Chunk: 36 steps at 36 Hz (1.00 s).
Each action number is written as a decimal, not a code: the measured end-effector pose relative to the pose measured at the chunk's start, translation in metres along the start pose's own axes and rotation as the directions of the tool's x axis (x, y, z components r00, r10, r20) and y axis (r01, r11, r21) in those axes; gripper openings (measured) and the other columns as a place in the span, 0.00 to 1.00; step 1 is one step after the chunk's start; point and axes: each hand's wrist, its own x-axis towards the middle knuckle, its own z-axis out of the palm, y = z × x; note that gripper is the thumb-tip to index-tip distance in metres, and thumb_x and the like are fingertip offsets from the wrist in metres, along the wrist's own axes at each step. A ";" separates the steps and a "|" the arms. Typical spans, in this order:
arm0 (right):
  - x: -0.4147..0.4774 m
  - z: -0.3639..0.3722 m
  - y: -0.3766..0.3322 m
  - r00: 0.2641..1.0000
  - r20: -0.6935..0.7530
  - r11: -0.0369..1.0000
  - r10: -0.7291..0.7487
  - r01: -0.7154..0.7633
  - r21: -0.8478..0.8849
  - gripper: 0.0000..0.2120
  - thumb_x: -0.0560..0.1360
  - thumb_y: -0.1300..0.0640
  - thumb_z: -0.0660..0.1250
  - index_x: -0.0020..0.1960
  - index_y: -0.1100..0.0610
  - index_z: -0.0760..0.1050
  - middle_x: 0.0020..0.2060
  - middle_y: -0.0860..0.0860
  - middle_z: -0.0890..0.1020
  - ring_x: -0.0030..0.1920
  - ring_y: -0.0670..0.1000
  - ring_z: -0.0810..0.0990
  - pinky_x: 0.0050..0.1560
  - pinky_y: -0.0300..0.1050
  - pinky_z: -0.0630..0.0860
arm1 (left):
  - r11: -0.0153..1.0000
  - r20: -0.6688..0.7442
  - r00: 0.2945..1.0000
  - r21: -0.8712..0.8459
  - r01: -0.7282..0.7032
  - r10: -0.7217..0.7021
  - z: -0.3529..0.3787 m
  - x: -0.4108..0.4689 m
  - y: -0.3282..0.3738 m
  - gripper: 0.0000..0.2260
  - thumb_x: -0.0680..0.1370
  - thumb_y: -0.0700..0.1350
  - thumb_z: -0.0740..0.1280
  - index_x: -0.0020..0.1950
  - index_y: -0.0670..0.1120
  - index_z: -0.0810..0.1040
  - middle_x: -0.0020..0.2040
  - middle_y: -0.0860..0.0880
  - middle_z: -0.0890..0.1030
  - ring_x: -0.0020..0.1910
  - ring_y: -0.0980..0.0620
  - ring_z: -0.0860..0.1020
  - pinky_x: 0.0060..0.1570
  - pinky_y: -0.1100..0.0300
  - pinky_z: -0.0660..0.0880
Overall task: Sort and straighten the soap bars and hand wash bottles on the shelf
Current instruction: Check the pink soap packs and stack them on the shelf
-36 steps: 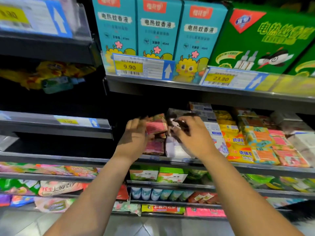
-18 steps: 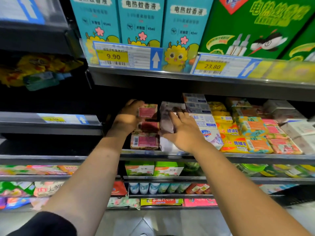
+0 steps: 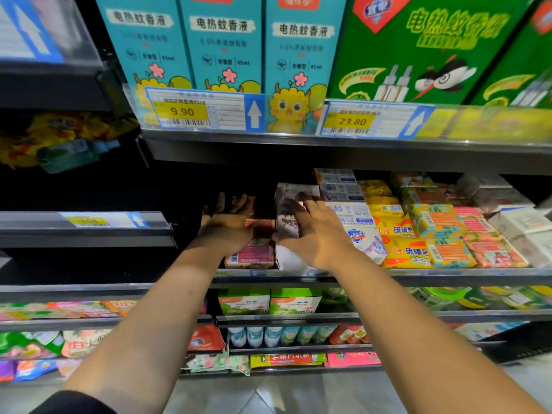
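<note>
Nearest me, on the front lip of the shelf, sits the lowest box of the pink soap stack, and my left grip lies against that stack's left side and top, fingers straight and reaching into the dark at the back, open and pressing rather than clasping. Just to its right, my right grip is on the purple-and-white soap pack: fingers curled over its upper face, thumb at its near left edge, so I hold it. The pack stands tilted between the pink stack and the Safeguard soap boxes, touching both as far as I can tell. To do this well, I judge I should square the pack upright with the right grip while the left braces the pink boxes so they don't slide leftward into the empty dark bay. I should then push both rows level with the shelf lip, labels facing out. The pack looks soft-wrapped, so a firm squeeze could crumple it; flat pressure suits it better. Further right the yellow sulfur soaps already lie in neat rows. I cannot see any hand wash bottles on this shelf. Beyond and above, teal mosquito-liquid boxes stand over the 9.90 price tag.
</note>
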 end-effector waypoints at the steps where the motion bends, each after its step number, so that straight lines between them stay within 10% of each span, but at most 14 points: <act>1: -0.001 -0.001 0.000 1.000 -0.002 1.000 0.006 -0.006 0.010 0.38 0.70 0.26 0.56 0.75 0.42 0.62 0.69 0.50 0.67 0.70 0.55 0.62 0.73 0.51 0.61 | 0.999 -0.019 1.000 0.036 -0.008 0.009 0.000 -0.006 0.002 0.30 0.82 0.63 0.51 0.81 0.61 0.42 0.81 0.60 0.41 0.80 0.45 0.39 0.77 0.42 0.37; 8: -0.010 -0.010 -0.008 1.000 -0.004 0.999 0.002 -0.002 0.040 0.45 0.66 0.25 0.48 0.77 0.46 0.64 0.74 0.53 0.66 0.73 0.55 0.60 0.74 0.48 0.58 | 0.994 -0.089 0.991 0.046 -0.099 0.103 0.009 -0.032 -0.004 0.27 0.84 0.61 0.50 0.82 0.57 0.50 0.82 0.55 0.49 0.81 0.50 0.40 0.78 0.46 0.38; 12: -0.015 -0.018 -0.012 0.999 -0.010 0.998 -0.054 0.054 0.018 0.29 0.78 0.36 0.60 0.75 0.48 0.68 0.76 0.50 0.68 0.77 0.52 0.59 0.75 0.43 0.51 | 0.996 -0.149 0.987 0.070 -0.050 0.060 0.003 -0.048 0.002 0.22 0.84 0.60 0.51 0.77 0.59 0.65 0.79 0.52 0.62 0.80 0.52 0.52 0.77 0.49 0.38; 16: -0.017 -0.023 -0.003 0.996 0.046 0.992 -0.072 0.067 0.107 0.24 0.81 0.39 0.60 0.74 0.47 0.70 0.76 0.49 0.68 0.77 0.50 0.58 0.77 0.44 0.52 | 0.994 -0.285 0.958 -0.104 -0.015 -0.016 0.001 -0.060 0.008 0.14 0.83 0.53 0.58 0.56 0.54 0.83 0.51 0.48 0.84 0.58 0.44 0.79 0.70 0.52 0.62; 22: -0.039 -0.057 0.052 0.989 0.097 0.986 -0.112 0.098 0.135 0.16 0.79 0.46 0.67 0.66 0.47 0.73 0.64 0.38 0.73 0.68 0.42 0.64 0.70 0.31 0.57 | 0.974 -0.499 0.866 -0.211 -0.085 -0.032 -0.006 -0.079 0.055 0.10 0.80 0.48 0.65 0.57 0.48 0.83 0.50 0.46 0.84 0.52 0.42 0.80 0.53 0.51 0.76; 26: -0.050 -0.077 0.116 0.986 0.037 0.987 -0.161 0.160 0.030 0.33 0.68 0.39 0.72 0.66 0.56 0.73 0.69 0.56 0.75 0.69 0.60 0.72 0.68 0.55 0.73 | 0.986 -0.565 0.823 -0.093 -0.137 0.061 -0.004 -0.082 0.100 0.10 0.78 0.47 0.69 0.57 0.46 0.83 0.52 0.44 0.84 0.56 0.41 0.78 0.56 0.51 0.74; 36: -0.087 -0.134 0.264 0.994 0.031 0.987 0.105 -0.100 -0.125 0.32 0.75 0.39 0.69 0.72 0.56 0.72 0.66 0.60 0.77 0.66 0.62 0.72 0.69 0.53 0.67 | 0.970 -0.281 0.936 -0.059 -0.237 0.212 0.019 -0.053 0.256 0.24 0.83 0.61 0.56 0.78 0.55 0.62 0.79 0.51 0.62 0.77 0.48 0.59 0.74 0.55 0.54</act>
